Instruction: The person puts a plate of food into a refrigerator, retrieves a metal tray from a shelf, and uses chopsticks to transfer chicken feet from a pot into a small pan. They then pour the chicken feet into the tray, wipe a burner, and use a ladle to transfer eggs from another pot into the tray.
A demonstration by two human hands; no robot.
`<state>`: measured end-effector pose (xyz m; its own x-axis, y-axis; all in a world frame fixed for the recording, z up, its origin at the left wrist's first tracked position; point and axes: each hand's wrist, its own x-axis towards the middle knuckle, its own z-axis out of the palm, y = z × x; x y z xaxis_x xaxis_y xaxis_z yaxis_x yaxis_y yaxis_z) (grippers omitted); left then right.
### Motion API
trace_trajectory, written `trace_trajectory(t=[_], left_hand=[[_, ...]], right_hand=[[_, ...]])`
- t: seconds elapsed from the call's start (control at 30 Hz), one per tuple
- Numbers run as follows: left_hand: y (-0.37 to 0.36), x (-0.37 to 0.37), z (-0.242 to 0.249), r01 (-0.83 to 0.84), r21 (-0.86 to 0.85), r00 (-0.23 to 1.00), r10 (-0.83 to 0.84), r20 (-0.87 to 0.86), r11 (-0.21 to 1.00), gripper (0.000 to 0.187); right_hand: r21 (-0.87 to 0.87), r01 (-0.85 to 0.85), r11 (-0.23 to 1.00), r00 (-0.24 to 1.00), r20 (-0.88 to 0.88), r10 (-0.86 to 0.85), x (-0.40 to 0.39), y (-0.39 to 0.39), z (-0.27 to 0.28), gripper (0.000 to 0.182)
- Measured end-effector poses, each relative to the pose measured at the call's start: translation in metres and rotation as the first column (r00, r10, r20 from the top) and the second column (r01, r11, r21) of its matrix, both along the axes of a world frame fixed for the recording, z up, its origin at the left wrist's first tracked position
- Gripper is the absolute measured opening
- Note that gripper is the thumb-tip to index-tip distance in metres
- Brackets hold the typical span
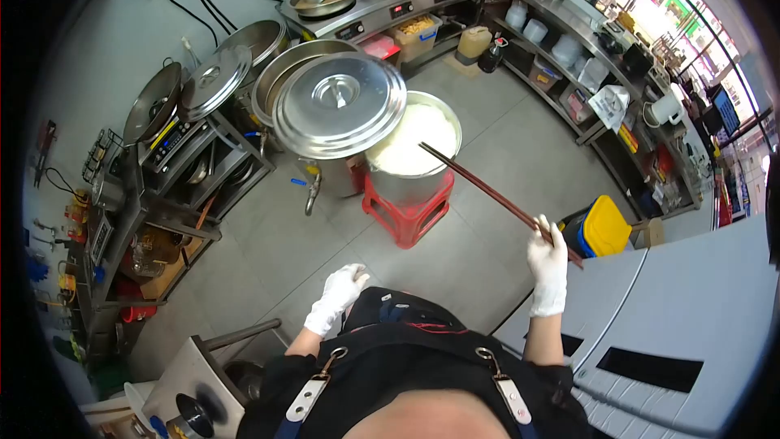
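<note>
My right hand (548, 260), in a white glove, is closed around long dark chopsticks (504, 202). Their far tips reach over an open pot (452, 123) filled with something pale and white. That pot stands on a red plastic stool (406, 223). Beside it, a large steel lid (337, 102) covers a tall pot with a tap (313, 195). My left hand (345, 283), also gloved in white, hangs near my waist with its fingers curled; whether it holds anything is hidden.
Left, a metal rack (183, 171) carries pans and lids. Induction cookers (398, 12) line the back, with a pan (325, 2) on one. Steel shelves (561, 57) run along the right. A yellow-lidded bin (607, 226) stands by grey cabinets (682, 309) near my right hand.
</note>
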<state>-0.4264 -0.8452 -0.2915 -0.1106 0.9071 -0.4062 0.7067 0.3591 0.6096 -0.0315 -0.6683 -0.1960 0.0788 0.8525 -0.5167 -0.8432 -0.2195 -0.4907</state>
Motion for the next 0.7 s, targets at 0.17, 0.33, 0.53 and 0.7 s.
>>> trace_trajectory(t=[0.17, 0.33, 0.53, 0.7], left_hand=[[0.099, 0.034, -0.001, 0.124, 0.094, 0.991, -0.128, 0.038, 0.988, 0.032], [0.171, 0.069, -0.007, 0.075, 0.155, 0.988, -0.094, 0.120, 0.985, 0.030], [0.248, 0.121, -0.019, -0.124, 0.270, 0.947, 0.033, 0.320, 0.955, 0.025], [0.281, 0.154, -0.009, -0.175, 0.151, 0.928, 0.112, 0.356, 0.973, 0.027]], right_hand=[[0.002, 0.137, 0.991, 0.990, -0.040, -0.137, 0.055, 0.006, -0.013, 0.030], [-0.022, 0.089, 0.996, 0.994, -0.069, -0.090, 0.058, 0.061, -0.017, 0.031], [0.038, -0.122, 0.992, 0.968, 0.226, 0.111, 0.048, 0.179, -0.017, 0.043], [0.159, -0.392, 0.906, 0.742, 0.637, 0.209, 0.022, 0.245, -0.005, 0.035]])
